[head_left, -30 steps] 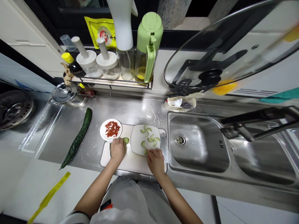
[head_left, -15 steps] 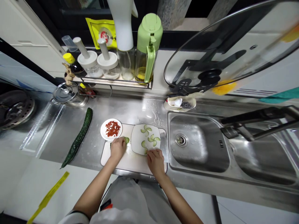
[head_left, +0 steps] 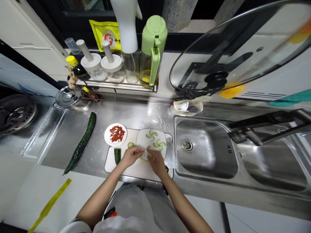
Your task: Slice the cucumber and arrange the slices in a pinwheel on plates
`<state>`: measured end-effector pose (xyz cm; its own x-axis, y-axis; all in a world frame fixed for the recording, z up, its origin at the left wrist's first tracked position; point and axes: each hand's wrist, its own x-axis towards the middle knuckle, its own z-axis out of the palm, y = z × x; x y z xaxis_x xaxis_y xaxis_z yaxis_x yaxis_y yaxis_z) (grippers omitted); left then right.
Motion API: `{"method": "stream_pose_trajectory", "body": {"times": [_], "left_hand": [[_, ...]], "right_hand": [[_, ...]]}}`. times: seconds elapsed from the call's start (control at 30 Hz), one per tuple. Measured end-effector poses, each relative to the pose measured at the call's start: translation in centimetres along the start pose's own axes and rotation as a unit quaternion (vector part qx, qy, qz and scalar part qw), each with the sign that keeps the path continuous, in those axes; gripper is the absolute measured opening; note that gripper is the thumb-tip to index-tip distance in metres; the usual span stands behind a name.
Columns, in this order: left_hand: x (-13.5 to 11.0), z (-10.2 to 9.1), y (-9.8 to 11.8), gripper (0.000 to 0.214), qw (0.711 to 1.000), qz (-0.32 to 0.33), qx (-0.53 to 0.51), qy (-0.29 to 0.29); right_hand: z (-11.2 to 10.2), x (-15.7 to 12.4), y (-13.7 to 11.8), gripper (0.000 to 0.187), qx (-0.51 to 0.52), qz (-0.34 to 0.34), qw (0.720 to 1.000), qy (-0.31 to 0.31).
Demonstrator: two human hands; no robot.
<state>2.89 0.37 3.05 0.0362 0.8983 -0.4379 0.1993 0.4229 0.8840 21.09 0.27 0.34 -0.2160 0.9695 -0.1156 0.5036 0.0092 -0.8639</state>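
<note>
Arranging slices (head_left: 160,148) on the plate (head_left: 143,138) seems the step; the left hand (head_left: 131,156) apparently pinches one, the right hand's (head_left: 156,161) grip is unclear; placing calls for lightness.

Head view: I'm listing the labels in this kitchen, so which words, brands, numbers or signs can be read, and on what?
None can be read with certainty.
Yellow packet: printed characters, too blurred to read.
Small bottle under the shelf: label too small to read.
</note>
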Motion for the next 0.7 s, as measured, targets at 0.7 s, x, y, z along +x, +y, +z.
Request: {"method": "stream_pose_trajectory", "body": {"times": [0.7], "left_hand": [[0.1, 3.7, 0.1, 0.051, 0.933, -0.221, -0.279, -0.06]], "right_hand": [[-3.5, 0.5, -1.6, 0.021, 0.093, 0.11, 0.986, -0.082]]}}
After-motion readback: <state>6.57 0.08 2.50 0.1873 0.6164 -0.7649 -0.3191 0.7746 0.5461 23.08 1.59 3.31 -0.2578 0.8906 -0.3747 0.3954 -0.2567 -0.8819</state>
